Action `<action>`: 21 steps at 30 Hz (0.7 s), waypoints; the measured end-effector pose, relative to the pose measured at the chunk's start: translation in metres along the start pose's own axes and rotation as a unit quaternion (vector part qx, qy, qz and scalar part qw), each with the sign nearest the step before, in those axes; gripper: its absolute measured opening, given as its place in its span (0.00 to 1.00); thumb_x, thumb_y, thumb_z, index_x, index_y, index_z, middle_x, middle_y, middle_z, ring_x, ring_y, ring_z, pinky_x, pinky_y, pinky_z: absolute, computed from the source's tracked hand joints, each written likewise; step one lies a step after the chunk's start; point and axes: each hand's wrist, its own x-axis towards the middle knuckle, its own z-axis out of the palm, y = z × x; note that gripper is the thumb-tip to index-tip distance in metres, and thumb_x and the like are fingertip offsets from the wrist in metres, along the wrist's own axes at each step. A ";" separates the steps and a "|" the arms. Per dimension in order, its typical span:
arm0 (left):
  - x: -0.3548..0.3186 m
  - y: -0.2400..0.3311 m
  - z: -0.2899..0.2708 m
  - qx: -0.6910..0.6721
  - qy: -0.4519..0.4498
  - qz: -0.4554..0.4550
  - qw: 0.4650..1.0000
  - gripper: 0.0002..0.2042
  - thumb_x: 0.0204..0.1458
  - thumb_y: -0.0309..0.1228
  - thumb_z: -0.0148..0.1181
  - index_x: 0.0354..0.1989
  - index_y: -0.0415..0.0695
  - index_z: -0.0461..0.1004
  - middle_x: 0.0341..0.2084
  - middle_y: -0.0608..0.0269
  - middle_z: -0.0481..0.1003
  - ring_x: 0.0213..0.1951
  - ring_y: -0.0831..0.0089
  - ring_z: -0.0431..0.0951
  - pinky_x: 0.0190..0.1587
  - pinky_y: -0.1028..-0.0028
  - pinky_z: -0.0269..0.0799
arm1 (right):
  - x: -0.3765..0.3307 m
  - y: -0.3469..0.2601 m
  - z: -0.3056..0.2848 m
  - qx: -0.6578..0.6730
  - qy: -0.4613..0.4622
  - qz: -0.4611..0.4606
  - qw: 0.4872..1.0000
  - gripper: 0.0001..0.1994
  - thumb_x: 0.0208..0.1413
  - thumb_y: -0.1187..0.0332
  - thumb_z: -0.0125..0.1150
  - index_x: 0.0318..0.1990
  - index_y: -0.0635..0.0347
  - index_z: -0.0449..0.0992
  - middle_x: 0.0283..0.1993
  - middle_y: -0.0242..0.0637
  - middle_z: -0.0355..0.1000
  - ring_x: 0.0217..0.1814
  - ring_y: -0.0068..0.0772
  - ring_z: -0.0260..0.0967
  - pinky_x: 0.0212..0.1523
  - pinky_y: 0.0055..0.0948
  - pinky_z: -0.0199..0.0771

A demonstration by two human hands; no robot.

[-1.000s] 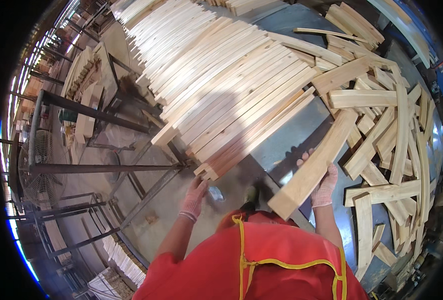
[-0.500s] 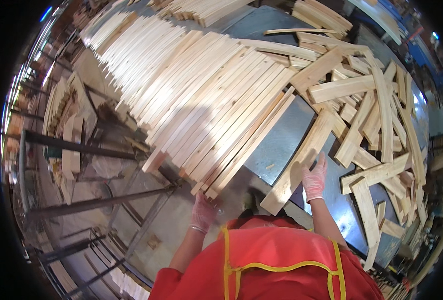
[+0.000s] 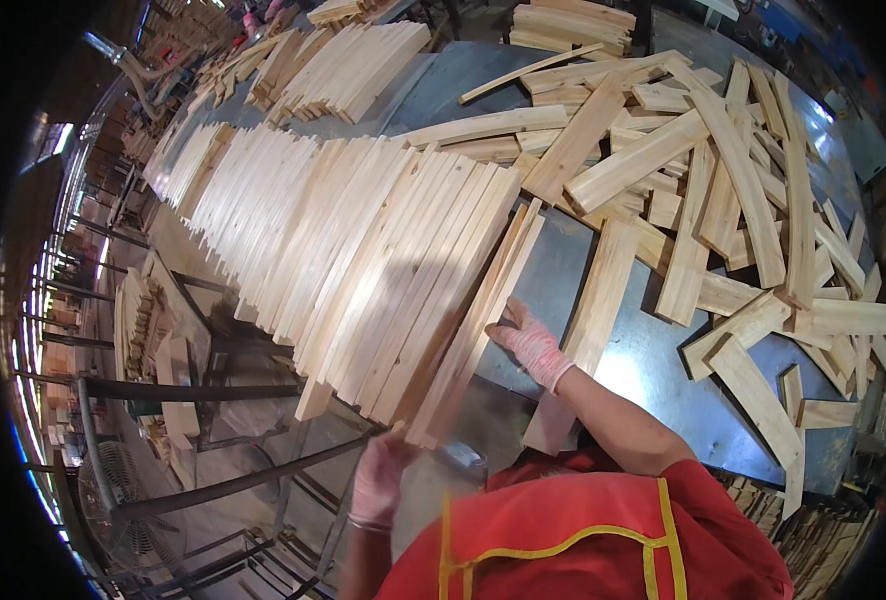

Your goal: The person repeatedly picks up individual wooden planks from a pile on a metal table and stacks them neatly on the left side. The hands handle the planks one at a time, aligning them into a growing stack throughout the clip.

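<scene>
A long row of pale wooden slats (image 3: 363,270) stands side by side on the table. At its right end a narrow pair of wooden slats (image 3: 478,315) leans a little apart, a dark gap between them and the row. My left hand (image 3: 379,478), in a pink-and-white knit glove, is closed on the near end of this pair. My right hand (image 3: 533,350), gloved alike, grips the pair's right edge about midway, its fingertips bent over the wood. Right of that hand a single wide board (image 3: 598,295) lies flat, its near end sticking out past the table edge.
A loose heap of wooden boards (image 3: 723,200) covers the right side of the metal table (image 3: 543,265). More stacked slats (image 3: 353,70) lie at the far left, with another stack (image 3: 573,25) at the back. A metal frame (image 3: 233,475) and a fan (image 3: 128,490) stand at lower left.
My right hand has moved left from the single wide board to the slat pair. My left hand stays at the pair's near end, and the gap beside the row has widened. The view has shifted.
</scene>
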 end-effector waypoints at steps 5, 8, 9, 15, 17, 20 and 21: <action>0.090 0.073 0.046 0.064 -0.085 -0.170 0.980 0.42 0.67 0.50 0.63 0.80 0.35 0.56 0.58 0.46 0.79 0.57 0.55 0.82 0.59 0.53 0.80 | 0.004 0.003 0.004 0.069 0.019 0.037 0.997 0.49 0.63 0.60 0.70 0.83 0.68 0.46 0.80 0.61 0.59 0.76 0.50 0.67 0.72 0.37 0.68; 0.125 0.053 0.072 0.333 -0.107 -0.194 0.916 0.41 0.63 0.43 0.65 0.80 0.38 0.56 0.55 0.46 0.81 0.52 0.60 0.83 0.56 0.61 0.80 | 0.009 -0.005 -0.003 0.075 0.019 0.123 0.989 0.48 0.61 0.56 0.72 0.80 0.68 0.50 0.75 0.58 0.65 0.68 0.49 0.73 0.62 0.42 0.77; 0.128 0.046 0.080 0.406 -0.115 -0.193 0.886 0.41 0.61 0.42 0.65 0.80 0.40 0.56 0.53 0.47 0.81 0.51 0.61 0.83 0.55 0.63 0.80 | 0.011 -0.007 -0.006 0.064 0.010 0.156 0.986 0.48 0.60 0.55 0.73 0.79 0.68 0.51 0.73 0.57 0.68 0.65 0.48 0.75 0.58 0.44 0.80; 0.104 0.007 0.098 0.444 -0.180 -0.173 0.860 0.40 0.56 0.39 0.65 0.78 0.41 0.59 0.47 0.42 0.83 0.48 0.56 0.85 0.54 0.62 0.80 | 0.024 0.026 -0.020 0.063 0.067 0.156 0.983 0.35 0.59 0.50 0.71 0.62 0.72 0.69 0.51 0.52 0.77 0.45 0.46 0.81 0.38 0.44 0.81; 0.104 0.003 0.097 0.444 -0.173 -0.138 0.868 0.41 0.56 0.39 0.65 0.78 0.41 0.59 0.51 0.40 0.81 0.52 0.53 0.85 0.56 0.61 0.79 | 0.022 0.035 -0.027 0.004 0.115 0.107 0.988 0.26 0.58 0.56 0.71 0.49 0.74 0.74 0.36 0.49 0.78 0.35 0.42 0.81 0.37 0.41 0.80; 0.118 0.018 0.104 0.551 -0.130 -0.179 0.804 0.45 0.52 0.39 0.69 0.80 0.43 0.58 0.61 0.47 0.77 0.56 0.57 0.81 0.60 0.61 0.78 | 0.005 0.029 -0.036 -0.019 0.154 0.090 0.984 0.23 0.57 0.58 0.69 0.45 0.74 0.73 0.31 0.46 0.76 0.27 0.39 0.78 0.35 0.39 0.79; 0.129 0.022 0.109 0.621 -0.112 -0.191 0.752 0.47 0.51 0.41 0.71 0.81 0.43 0.57 0.64 0.44 0.75 0.60 0.53 0.79 0.63 0.58 0.76 | 0.006 0.031 -0.039 -0.025 0.155 0.096 0.983 0.23 0.58 0.58 0.68 0.44 0.74 0.73 0.31 0.46 0.76 0.27 0.38 0.77 0.35 0.39 0.79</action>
